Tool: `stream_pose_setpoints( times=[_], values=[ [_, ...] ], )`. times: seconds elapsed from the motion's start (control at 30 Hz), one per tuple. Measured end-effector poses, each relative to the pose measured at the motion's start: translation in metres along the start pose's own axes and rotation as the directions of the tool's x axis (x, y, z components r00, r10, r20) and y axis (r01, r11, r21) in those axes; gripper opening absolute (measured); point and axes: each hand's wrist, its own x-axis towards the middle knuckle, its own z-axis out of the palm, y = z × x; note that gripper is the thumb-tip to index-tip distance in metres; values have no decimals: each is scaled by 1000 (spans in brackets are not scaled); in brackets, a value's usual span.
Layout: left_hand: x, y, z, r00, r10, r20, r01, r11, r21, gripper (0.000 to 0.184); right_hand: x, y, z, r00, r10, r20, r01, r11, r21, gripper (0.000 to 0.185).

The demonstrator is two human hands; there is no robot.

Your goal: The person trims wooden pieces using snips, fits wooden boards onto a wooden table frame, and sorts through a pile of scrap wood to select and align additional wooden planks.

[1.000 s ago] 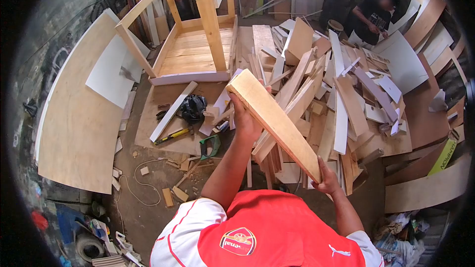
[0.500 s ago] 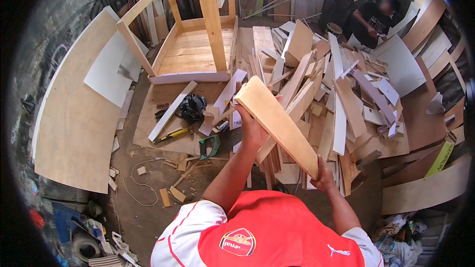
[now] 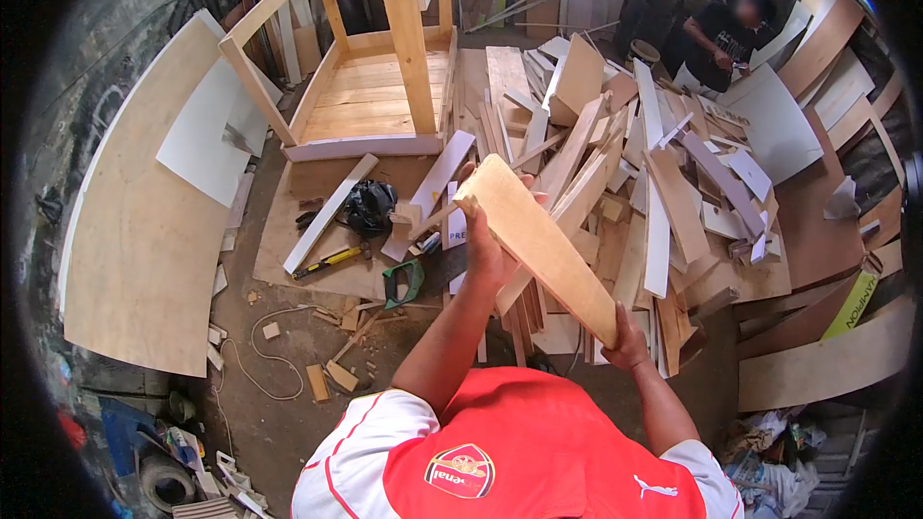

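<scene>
A light brown wooden board (image 3: 543, 250) is held slantwise in front of my chest, its upper end to the left and its lower end to the right. My left hand (image 3: 484, 245) grips the upper end from beneath, with fingers showing past the far edge. At the lower right end my right hand (image 3: 630, 341) is closed around the board's corner. Beyond the board lies a big pile of offcuts (image 3: 663, 221). A green-handled saw (image 3: 402, 284) rests on the floor to the left of my left hand.
A wooden frame with slats (image 3: 375, 86) stands at the back left. Near it are a black plastic bag (image 3: 371, 209) and a yellow-and-black tool (image 3: 330, 261). Large plywood sheets (image 3: 135, 231) lean at the left. A cord (image 3: 274, 365) crosses the floor. Another person (image 3: 721, 43) sits at the back right.
The board has tilted slightly, showing a little more of its broad face. Both hands keep their hold. The whole scene has shifted a few pixels left with the camera.
</scene>
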Motion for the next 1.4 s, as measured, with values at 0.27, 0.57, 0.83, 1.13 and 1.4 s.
stream_pose_setpoints(
  times=[0.27, 0.57, 0.83, 1.13, 1.4],
  values=[
    [9, 44, -46, 932, 48, -359, -8, 994, 113, 70, 24, -63, -26, 1000, -11, 2, 12, 1000, -13, 108],
    [-14, 123, -110, 711, 334, -619, -139, 929, 343, 67, 36, -114, 10, 963, -74, -260, -12, 949, -314, 59],
    [-55, 200, -130, 527, 329, -784, -24, 927, 374, 72, 47, -153, 46, 964, -219, -152, 181, 956, -231, 46],
    [-131, 275, -120, 582, 504, -639, -49, 806, 590, 109, 53, -224, 57, 961, -95, 262, 60, 989, 137, 39],
    [-261, 215, -159, 965, 63, -253, -36, 993, 111, 92, 60, -278, 89, 682, -289, 671, -391, 631, 670, 65]
  ],
)
